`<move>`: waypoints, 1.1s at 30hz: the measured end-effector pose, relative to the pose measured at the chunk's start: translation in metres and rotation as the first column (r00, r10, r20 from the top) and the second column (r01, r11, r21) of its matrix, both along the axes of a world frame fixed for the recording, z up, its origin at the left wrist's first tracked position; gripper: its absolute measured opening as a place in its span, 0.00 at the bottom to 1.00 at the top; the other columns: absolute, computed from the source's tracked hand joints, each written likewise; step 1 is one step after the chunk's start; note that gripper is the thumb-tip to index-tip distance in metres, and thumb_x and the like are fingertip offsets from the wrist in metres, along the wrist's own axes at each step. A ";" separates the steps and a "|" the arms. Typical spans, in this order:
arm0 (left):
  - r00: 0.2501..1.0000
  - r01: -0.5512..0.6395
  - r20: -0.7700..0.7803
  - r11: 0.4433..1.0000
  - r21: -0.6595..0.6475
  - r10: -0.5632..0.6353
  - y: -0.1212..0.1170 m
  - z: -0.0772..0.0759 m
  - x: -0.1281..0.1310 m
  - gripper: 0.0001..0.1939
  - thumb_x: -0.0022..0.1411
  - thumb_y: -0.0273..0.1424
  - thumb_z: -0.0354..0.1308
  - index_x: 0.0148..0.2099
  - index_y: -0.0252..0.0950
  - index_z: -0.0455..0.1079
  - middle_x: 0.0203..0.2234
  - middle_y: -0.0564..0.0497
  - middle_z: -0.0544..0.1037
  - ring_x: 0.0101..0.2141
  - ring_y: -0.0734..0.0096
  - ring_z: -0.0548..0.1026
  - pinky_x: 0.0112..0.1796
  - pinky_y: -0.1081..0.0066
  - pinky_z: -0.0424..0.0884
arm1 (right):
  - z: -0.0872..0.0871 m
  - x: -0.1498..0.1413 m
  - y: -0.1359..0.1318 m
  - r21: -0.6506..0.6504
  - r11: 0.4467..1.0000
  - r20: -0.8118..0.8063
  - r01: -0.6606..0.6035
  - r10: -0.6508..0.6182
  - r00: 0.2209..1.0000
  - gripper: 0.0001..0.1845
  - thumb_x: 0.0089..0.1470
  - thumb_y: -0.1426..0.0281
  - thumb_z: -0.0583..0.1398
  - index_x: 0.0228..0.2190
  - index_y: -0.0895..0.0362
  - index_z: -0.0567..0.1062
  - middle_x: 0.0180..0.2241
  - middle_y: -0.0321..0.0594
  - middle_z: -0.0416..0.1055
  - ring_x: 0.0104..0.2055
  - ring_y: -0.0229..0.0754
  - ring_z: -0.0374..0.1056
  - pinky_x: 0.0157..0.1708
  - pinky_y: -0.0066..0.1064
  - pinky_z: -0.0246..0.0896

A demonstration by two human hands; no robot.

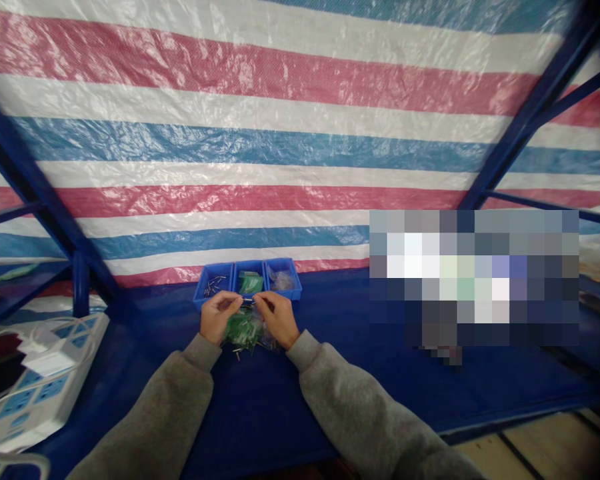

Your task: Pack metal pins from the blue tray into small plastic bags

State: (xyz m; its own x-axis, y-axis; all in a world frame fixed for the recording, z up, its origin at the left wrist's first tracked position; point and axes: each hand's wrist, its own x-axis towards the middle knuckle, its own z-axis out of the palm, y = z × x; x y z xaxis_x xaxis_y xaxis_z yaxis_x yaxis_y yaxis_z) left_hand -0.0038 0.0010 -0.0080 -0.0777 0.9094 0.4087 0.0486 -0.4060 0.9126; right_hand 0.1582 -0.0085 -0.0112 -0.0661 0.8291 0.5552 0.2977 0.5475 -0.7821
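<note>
Grey sleeves (pixel 155 400) are extended over the worktop (pixel 260 413). Near the green pile (pixel 244 331), one small metallic piece (pixel 249 299) is pinched between the left hand (pixel 219 316) and right hand (pixel 279 317). Two-handed manipulation is apparently under way; steady fingertip alignment seems called for next.

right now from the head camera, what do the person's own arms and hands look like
The left sleeve and right sleeve are long, plain grey and look like soft sweatshirt cloth, with no markings visible. Each narrows to a snug grey cuff at the wrist. The left hand and right hand are bare, without gloves.
</note>
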 end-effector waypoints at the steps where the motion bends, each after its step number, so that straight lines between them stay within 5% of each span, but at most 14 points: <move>1: 1.000 -0.005 -0.009 1.000 0.021 0.005 0.000 0.001 0.000 0.12 0.48 0.36 0.64 0.30 0.32 0.69 0.27 0.50 0.75 0.28 0.71 0.73 0.26 0.73 0.70 | 0.000 0.000 0.000 -0.003 1.000 -0.004 0.012 -0.012 1.000 0.15 0.58 0.64 0.52 0.33 0.57 0.76 0.29 0.39 0.73 0.28 0.37 0.67 0.27 0.25 0.60; 5: 0.998 0.058 -0.016 0.998 0.029 -0.057 -0.003 0.004 0.000 0.12 0.55 0.38 0.59 0.33 0.34 0.63 0.34 0.47 0.76 0.31 0.68 0.75 0.24 0.73 0.71 | -0.001 0.001 0.002 -0.018 1.000 -0.011 0.021 -0.021 1.000 0.16 0.58 0.64 0.51 0.33 0.58 0.76 0.30 0.40 0.72 0.28 0.37 0.67 0.27 0.26 0.60; 11: 0.966 0.031 -0.257 0.996 0.086 -0.008 -0.008 0.001 0.000 0.10 0.58 0.37 0.55 0.40 0.36 0.67 0.23 0.53 0.75 0.17 0.76 0.69 0.21 0.75 0.66 | 0.002 0.002 0.001 -0.011 0.999 -0.027 0.033 -0.034 0.999 0.15 0.58 0.64 0.51 0.33 0.58 0.76 0.29 0.40 0.72 0.27 0.37 0.66 0.26 0.25 0.60; 18: 0.837 0.018 -0.523 0.945 0.326 0.164 -0.012 0.007 -0.003 0.14 0.61 0.33 0.50 0.47 0.40 0.72 0.40 0.48 0.77 0.40 0.64 0.74 0.43 0.68 0.67 | 0.003 0.002 0.001 -0.002 0.998 -0.040 0.062 -0.062 0.997 0.15 0.58 0.64 0.51 0.32 0.58 0.75 0.28 0.40 0.72 0.28 0.37 0.67 0.27 0.25 0.60; 27: 0.840 -0.115 -0.476 0.943 0.313 0.260 -0.007 -0.001 -0.006 0.10 0.59 0.35 0.54 0.39 0.36 0.72 0.30 0.50 0.77 0.30 0.70 0.74 0.35 0.73 0.68 | 0.000 0.002 0.001 0.000 0.998 -0.030 0.055 -0.055 0.998 0.15 0.58 0.65 0.52 0.32 0.59 0.76 0.28 0.40 0.72 0.27 0.36 0.66 0.26 0.25 0.59; 33: 0.881 -0.129 -0.419 0.963 0.237 0.221 -0.006 -0.004 -0.005 0.12 0.56 0.38 0.56 0.39 0.35 0.69 0.21 0.55 0.73 0.22 0.74 0.71 0.27 0.76 0.68 | 0.001 0.000 -0.001 0.041 0.996 0.050 -0.078 0.076 0.996 0.09 0.55 0.67 0.56 0.33 0.57 0.75 0.29 0.38 0.71 0.25 0.35 0.63 0.27 0.24 0.58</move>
